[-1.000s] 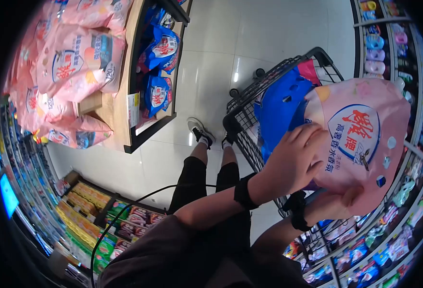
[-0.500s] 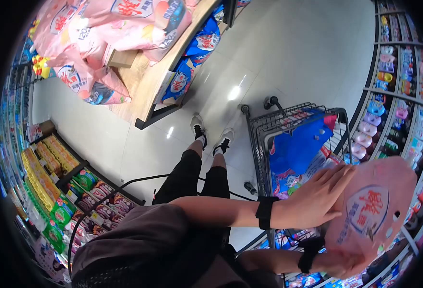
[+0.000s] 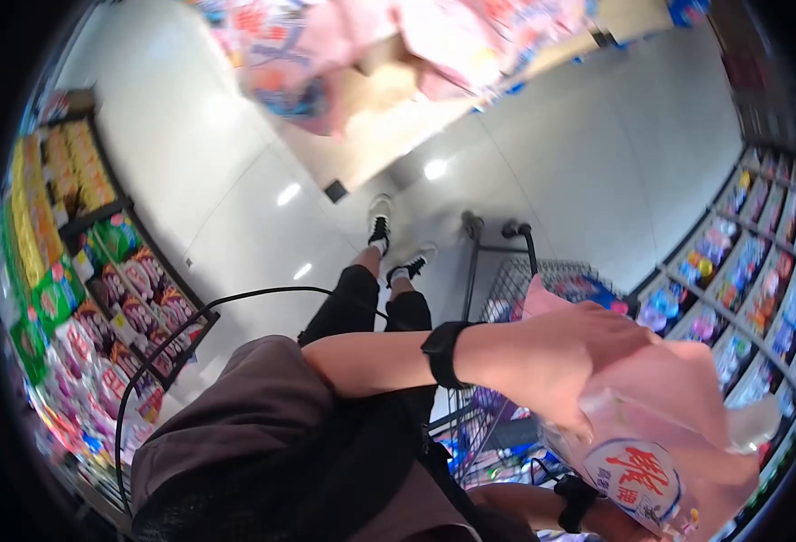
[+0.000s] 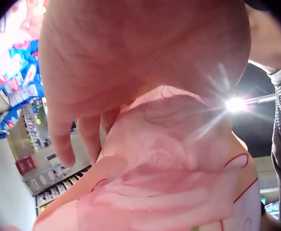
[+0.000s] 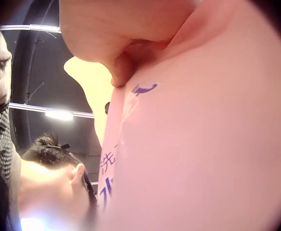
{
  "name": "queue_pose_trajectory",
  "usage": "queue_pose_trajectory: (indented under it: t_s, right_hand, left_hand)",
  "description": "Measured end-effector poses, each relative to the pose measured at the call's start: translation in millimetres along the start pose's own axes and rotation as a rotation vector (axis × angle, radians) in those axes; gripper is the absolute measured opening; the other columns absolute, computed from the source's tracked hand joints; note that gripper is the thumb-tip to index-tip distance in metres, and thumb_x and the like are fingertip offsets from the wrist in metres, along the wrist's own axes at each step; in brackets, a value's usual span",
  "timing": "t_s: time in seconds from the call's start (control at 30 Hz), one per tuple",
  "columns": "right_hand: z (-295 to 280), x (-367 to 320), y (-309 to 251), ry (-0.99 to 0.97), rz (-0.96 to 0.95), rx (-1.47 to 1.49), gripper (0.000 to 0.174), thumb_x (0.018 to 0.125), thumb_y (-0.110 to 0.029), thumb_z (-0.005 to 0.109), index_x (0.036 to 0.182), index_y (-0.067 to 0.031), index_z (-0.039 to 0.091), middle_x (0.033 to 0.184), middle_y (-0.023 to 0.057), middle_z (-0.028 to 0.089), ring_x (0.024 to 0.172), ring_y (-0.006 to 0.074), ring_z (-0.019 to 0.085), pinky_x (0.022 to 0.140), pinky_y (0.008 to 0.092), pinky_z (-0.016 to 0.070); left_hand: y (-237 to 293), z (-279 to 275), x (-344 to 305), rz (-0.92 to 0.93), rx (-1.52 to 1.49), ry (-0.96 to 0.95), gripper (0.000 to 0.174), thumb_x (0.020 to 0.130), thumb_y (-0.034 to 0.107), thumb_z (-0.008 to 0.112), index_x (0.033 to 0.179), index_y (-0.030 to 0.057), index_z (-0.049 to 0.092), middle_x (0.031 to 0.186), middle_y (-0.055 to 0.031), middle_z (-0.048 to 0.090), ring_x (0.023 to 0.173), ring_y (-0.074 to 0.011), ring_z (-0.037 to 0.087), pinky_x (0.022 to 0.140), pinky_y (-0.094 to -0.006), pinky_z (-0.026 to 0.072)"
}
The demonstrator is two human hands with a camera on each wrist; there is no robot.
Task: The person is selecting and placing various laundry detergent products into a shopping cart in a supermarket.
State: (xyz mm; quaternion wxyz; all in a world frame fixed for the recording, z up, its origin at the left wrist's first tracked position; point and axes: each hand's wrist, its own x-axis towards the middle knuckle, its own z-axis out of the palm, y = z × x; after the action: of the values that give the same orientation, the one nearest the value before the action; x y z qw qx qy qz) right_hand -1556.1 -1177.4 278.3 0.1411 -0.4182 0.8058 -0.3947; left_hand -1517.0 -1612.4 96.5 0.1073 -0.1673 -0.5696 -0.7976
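Note:
A large pink bag of laundry powder [image 3: 678, 388], with red lettering in a blue oval, tilts in front of the body at the right of the head view. My left hand [image 3: 547, 361] lies across the bag's upper part. In the left wrist view its fingers [image 4: 63, 149] extend fairly straight beside the pink film. Low in the head view, my right hand [image 3: 622, 521] grips the bag's lower side, partly covered by it. The right wrist view shows curled fingers [image 5: 123, 67] pressed into a fold of the bag.
A wire shopping cart [image 3: 543, 269] holding packages stands beyond the bag. Ahead, a wooden display table [image 3: 380, 99] carries more pink bags. Shelves of bottles [image 3: 732, 262] line the right side; shelves of packets [image 3: 136, 280] line the left. A black cable [image 3: 235, 294] loops beside the left arm.
The view has swung rightward, with the display table now ahead. The bag has tipped and come nearer the body. My left hand has shifted over its upper part; the right still grips it.

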Motion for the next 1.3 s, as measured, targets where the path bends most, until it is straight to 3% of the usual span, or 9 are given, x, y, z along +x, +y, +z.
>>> queue_pose_trajectory:
  t_s: [0.07, 0.13, 0.2, 0.27, 0.53, 0.73, 0.93, 1.17, 1.3]
  right_hand:
    - [-17, -1, 15, -0.152, -0.045, 0.098, 0.070, 0.082, -0.057, 0.076, 0.141, -0.0213, 0.065, 0.135, 0.0211, 0.067, 0.125, 0.0455, 0.062, 0.106, 0.0637, 0.0426]
    - [136, 137, 15, 0.005, -0.106, 0.128, 0.050, 0.089, -0.045, 0.069, 0.121, -0.0076, 0.063, 0.112, 0.0200, 0.067, 0.101, 0.0379, 0.064, 0.090, 0.0534, 0.0487]
    - [176, 162, 12, 0.172, -0.150, 0.156, 0.039, 0.096, -0.033, 0.062, 0.101, 0.0060, 0.061, 0.089, 0.0189, 0.067, 0.077, 0.0304, 0.066, 0.074, 0.0431, 0.0548]
    - [264, 224, 2, 0.287, -0.197, 0.172, 0.057, 0.097, -0.054, 0.063, 0.092, 0.0026, 0.056, 0.076, 0.0167, 0.063, 0.067, 0.0269, 0.062, 0.065, 0.0406, 0.0510]
    - [411, 347, 32, 0.036, -0.036, 0.500, 0.077, 0.089, -0.070, 0.067, 0.099, 0.0056, 0.062, 0.086, 0.0180, 0.066, 0.084, 0.0359, 0.070, 0.082, 0.0487, 0.0578]
    - [481, 412, 54, 0.040, -0.213, 0.677, 0.037, 0.103, -0.028, 0.066, 0.102, 0.0085, 0.066, 0.093, 0.0177, 0.073, 0.091, 0.0323, 0.073, 0.086, 0.0391, 0.0566]
    - [499, 433, 82, 0.198, -0.077, 0.626, 0.020, 0.102, -0.013, 0.065, 0.100, 0.0064, 0.068, 0.097, 0.0143, 0.074, 0.096, 0.0223, 0.071, 0.087, 0.0329, 0.0538]
    - [499, 441, 99, 0.122, -0.126, 0.618, 0.019, 0.102, -0.010, 0.065, 0.112, 0.0066, 0.065, 0.106, 0.0171, 0.075, 0.101, 0.0238, 0.072, 0.092, 0.0335, 0.0547]
    - [500, 430, 105, 0.134, -0.064, 0.630, 0.057, 0.100, -0.020, 0.068, 0.145, 0.0034, 0.043, 0.137, 0.0250, 0.061, 0.130, 0.0326, 0.059, 0.113, 0.0436, 0.0433]
  left_hand:
    - [-1, -38, -40, -0.067, 0.050, 0.113, 0.081, 0.064, 0.031, 0.094, 0.133, 0.0075, 0.059, 0.127, -0.0123, 0.066, 0.120, -0.0324, 0.064, 0.113, -0.0483, 0.0396]
    - [16, -80, -86, -0.140, 0.141, 0.270, 0.057, 0.071, 0.031, 0.090, 0.119, 0.0088, 0.067, 0.115, -0.0057, 0.072, 0.115, -0.0282, 0.067, 0.111, -0.0459, 0.0414]
    - [20, -119, -135, -0.083, 0.128, 0.326, 0.038, 0.073, 0.022, 0.085, 0.106, 0.0117, 0.069, 0.103, -0.0068, 0.073, 0.105, -0.0277, 0.069, 0.102, -0.0427, 0.0467]
    - [18, -133, -189, -0.160, 0.364, 0.417, 0.023, 0.077, 0.020, 0.081, 0.096, 0.0100, 0.072, 0.102, -0.0074, 0.075, 0.104, -0.0255, 0.072, 0.095, -0.0410, 0.0500]
    - [19, -156, -268, -0.226, 0.536, 0.970, 0.025, 0.082, 0.023, 0.079, 0.093, 0.0022, 0.073, 0.104, -0.0133, 0.077, 0.103, -0.0313, 0.074, 0.092, -0.0393, 0.0521]
    - [5, -182, -264, -0.215, 0.702, 1.323, 0.007, 0.087, 0.001, 0.072, 0.089, -0.0053, 0.071, 0.087, -0.0108, 0.071, 0.081, -0.0222, 0.067, 0.077, -0.0331, 0.0525]
    - [-15, -186, -238, -0.407, 0.783, 1.345, 0.014, 0.088, 0.000, 0.079, 0.100, -0.0030, 0.073, 0.098, -0.0076, 0.071, 0.086, -0.0166, 0.065, 0.078, -0.0279, 0.0506]
    - [-58, -172, -231, -0.352, 0.787, 1.587, 0.087, 0.080, 0.013, 0.090, 0.150, -0.0018, 0.041, 0.151, -0.0181, 0.046, 0.136, -0.0339, 0.050, 0.112, -0.0457, 0.0411]
    - [-85, -152, -227, -0.584, 0.731, 1.488, 0.082, 0.078, 0.018, 0.092, 0.144, -0.0032, 0.047, 0.152, -0.0184, 0.044, 0.135, -0.0334, 0.049, 0.112, -0.0455, 0.0392]
